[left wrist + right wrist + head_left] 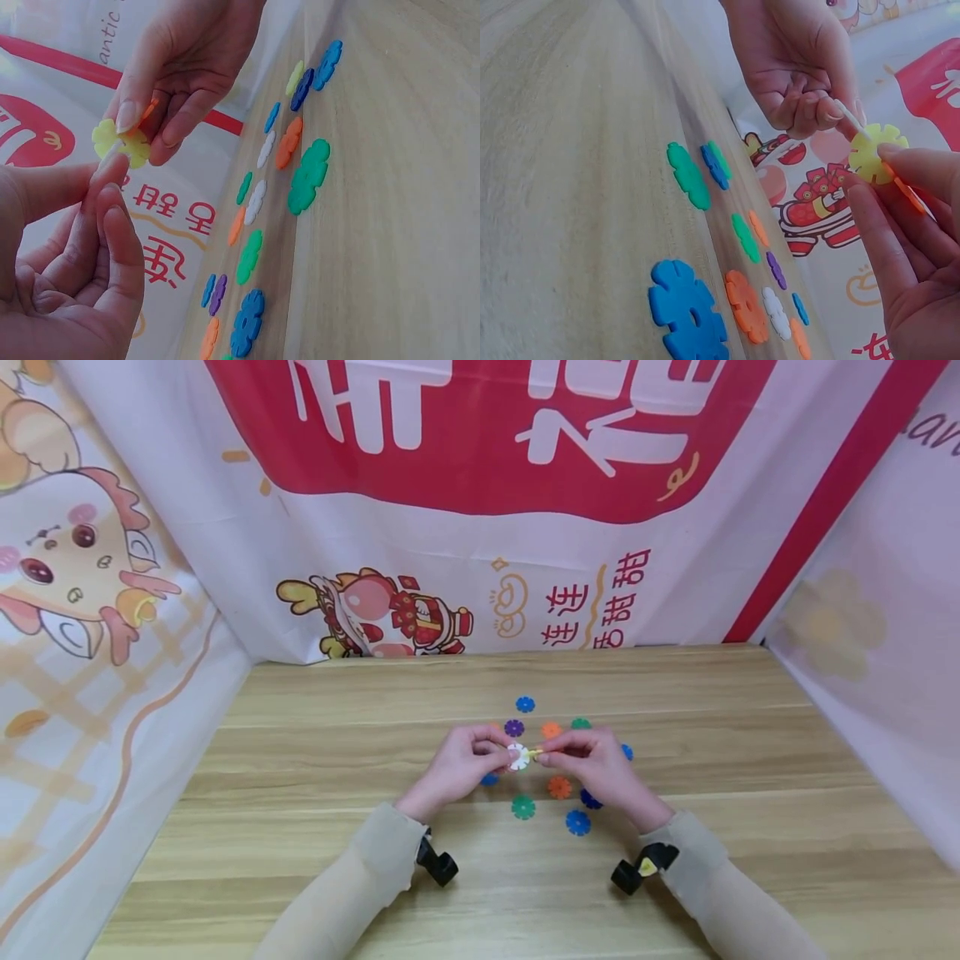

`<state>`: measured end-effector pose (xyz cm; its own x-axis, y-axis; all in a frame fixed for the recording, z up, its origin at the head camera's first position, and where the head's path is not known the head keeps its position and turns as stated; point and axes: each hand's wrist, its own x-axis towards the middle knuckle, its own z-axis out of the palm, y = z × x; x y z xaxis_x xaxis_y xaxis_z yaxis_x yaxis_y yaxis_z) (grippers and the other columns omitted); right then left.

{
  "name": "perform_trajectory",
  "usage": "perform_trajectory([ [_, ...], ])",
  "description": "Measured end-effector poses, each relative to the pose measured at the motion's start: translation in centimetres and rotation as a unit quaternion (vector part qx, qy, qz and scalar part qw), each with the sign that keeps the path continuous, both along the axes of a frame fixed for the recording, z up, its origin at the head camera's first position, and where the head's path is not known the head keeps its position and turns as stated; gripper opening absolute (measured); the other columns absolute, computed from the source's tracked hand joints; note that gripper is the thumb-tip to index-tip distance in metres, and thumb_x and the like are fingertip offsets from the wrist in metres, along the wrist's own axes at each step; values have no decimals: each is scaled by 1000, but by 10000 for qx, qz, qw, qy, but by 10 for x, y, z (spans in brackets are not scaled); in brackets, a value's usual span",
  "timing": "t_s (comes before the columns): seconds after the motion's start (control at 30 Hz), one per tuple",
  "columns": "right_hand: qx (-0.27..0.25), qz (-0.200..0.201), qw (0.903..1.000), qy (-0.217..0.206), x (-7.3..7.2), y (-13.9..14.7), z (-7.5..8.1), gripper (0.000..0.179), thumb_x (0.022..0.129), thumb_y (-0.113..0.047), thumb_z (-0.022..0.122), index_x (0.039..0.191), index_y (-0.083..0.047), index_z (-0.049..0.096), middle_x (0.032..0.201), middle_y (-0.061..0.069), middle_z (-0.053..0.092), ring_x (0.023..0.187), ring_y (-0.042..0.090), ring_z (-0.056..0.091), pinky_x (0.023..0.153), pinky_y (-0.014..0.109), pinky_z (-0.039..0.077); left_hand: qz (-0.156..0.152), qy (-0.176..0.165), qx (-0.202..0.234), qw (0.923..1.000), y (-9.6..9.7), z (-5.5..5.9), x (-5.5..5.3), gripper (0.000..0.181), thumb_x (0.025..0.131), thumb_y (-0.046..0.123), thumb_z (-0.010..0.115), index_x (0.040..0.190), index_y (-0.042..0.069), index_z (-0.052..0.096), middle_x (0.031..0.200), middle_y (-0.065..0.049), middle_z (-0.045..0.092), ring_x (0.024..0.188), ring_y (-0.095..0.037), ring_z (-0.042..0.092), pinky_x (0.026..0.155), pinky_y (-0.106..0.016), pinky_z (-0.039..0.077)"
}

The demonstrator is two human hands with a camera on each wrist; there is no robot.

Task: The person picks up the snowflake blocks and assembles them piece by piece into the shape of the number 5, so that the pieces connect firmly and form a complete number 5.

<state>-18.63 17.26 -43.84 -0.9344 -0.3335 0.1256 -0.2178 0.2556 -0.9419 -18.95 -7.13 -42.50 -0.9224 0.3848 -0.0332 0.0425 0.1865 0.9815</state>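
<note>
Just above the table, my left hand (463,767) pinches a white notched snowflake disc (518,757) between thumb and fingers. Facing it, my right hand (600,770) grips a yellow snowflake disc (866,156) by thumb and fingertips. An orange disc (909,195) is joined crosswise to the yellow one, partly covered by the right fingers. In the right wrist view the white disc shows edge-on, its rim meeting the edge of the yellow disc. Both hands come close together over the loose discs.
Several loose snowflake discs lie flat around the hands, among them a green disc (523,807), a blue disc (578,822), an orange disc (559,787) and a purple disc (513,727). The wooden table (285,827) ends at a printed cloth (480,585) behind.
</note>
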Motion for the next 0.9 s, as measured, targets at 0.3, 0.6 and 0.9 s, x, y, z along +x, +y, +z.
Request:
perform_trajectory([
  [0.3, -22, -100, 9998, -177, -1, -2, 0, 13, 92, -22, 79, 102, -13, 79, 97, 7, 71, 78, 27, 62, 64, 27, 53, -160, 33, -69, 9998, -4, -1, -4, 18, 99, 14, 69, 112, 2, 70, 92, -6, 75, 85, -28, 71, 81, -44, 59],
  [0.6, -156, -99, 9998, -7, -2, 0, -1, 15, 92, -21, 79, 103, -10, 78, 99, 8, 73, 79, 27, 63, 66, 27, 54, -315, -1, -16, 9995, -12, -3, -8, 30, 102, 26, 66, 120, 2, 69, 97, -9, 75, 93, -36, 69, 83, -42, 59],
  [0.9, -240, -270, 9988, -339, -2, 6, 1, 18, 92, -22, 79, 104, -8, 76, 102, 9, 72, 90, 29, 66, 76, 32, 57, 274, 190, -229, 9992, -36, -3, -24, 37, 101, 31, 68, 124, 2, 68, 111, -13, 73, 104, -36, 68, 93, -46, 55],
])
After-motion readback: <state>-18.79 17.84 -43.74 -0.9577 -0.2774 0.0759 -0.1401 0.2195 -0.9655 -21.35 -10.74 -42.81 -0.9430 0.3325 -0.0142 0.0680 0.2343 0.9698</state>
